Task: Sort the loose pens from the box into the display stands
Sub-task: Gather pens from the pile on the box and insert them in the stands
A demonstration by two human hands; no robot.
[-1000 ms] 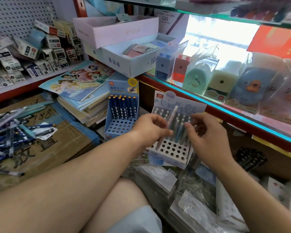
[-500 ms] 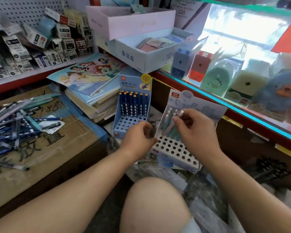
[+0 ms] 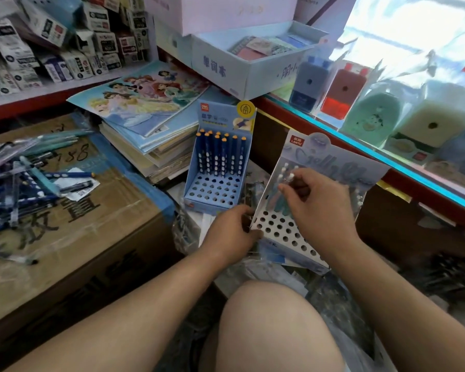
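The person is putting a pale pen (image 3: 289, 178) into the white stand (image 3: 285, 233). The right hand (image 3: 314, 208) pinches the pen's top, and its low end is hidden among the pens in the back rows. The left hand (image 3: 231, 232) grips the stand's near corner to hold it steady. Next, I think, the pen must slide down into a hole and be let go. Many more loose pens (image 3: 16, 181) wait on the box (image 3: 78, 237), well apart to the left.
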